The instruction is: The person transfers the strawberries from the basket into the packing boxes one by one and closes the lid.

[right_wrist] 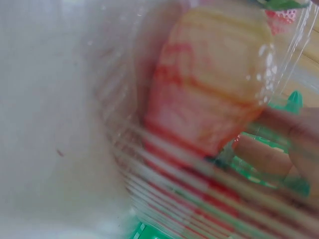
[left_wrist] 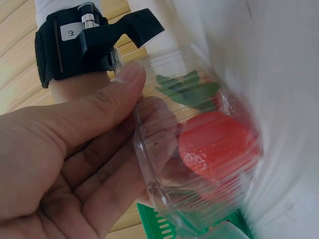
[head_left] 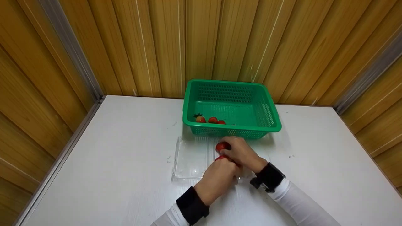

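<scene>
A clear plastic box [head_left: 193,160] lies opened out on the table, strawberries in its right half. My left hand [head_left: 218,177] is at the near side of that half; in the left wrist view the thumb of my left hand [left_wrist: 84,139] presses the box wall [left_wrist: 149,164] with fingers curled behind it. A strawberry [left_wrist: 219,144] shows through the plastic. Farther back, my right hand [head_left: 243,153] holds a red strawberry [head_left: 222,146] between thumb and fingers, over the box. The right wrist view is blurred: a pale-topped strawberry [right_wrist: 199,89] appears through plastic, with fingers [right_wrist: 269,154] beside it.
Just behind the box stands a green basket [head_left: 232,127], with several strawberries [head_left: 213,120] along its near left side. White table [head_left: 135,150] extends to both sides, and wood-patterned panels [head_left: 201,47] rise behind.
</scene>
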Demonstrator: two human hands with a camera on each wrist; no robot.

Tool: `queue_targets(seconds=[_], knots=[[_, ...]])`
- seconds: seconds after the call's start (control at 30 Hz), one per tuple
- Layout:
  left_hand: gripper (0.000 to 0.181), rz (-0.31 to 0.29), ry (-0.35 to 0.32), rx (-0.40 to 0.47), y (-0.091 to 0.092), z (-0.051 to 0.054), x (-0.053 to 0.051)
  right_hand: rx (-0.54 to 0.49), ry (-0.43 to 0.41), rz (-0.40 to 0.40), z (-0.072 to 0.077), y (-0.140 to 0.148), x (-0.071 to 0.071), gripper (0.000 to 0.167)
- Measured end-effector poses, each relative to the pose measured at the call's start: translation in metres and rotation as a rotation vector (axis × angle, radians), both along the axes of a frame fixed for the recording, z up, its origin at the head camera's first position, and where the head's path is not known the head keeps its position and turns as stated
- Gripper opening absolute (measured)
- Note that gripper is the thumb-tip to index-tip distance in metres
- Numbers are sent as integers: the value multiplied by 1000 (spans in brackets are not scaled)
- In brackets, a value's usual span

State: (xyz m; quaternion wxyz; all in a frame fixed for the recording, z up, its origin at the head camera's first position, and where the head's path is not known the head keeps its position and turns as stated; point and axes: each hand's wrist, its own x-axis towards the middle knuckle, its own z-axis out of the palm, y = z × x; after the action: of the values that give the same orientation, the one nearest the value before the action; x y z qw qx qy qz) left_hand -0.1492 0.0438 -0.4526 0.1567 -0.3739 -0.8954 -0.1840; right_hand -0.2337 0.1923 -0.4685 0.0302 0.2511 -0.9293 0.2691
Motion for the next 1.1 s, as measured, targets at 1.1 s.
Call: queue_targets(seconds=[1.1], knots=[[32, -10, 35, -1, -1, -2, -1, 18, 43, 32, -2, 4, 0, 26]])
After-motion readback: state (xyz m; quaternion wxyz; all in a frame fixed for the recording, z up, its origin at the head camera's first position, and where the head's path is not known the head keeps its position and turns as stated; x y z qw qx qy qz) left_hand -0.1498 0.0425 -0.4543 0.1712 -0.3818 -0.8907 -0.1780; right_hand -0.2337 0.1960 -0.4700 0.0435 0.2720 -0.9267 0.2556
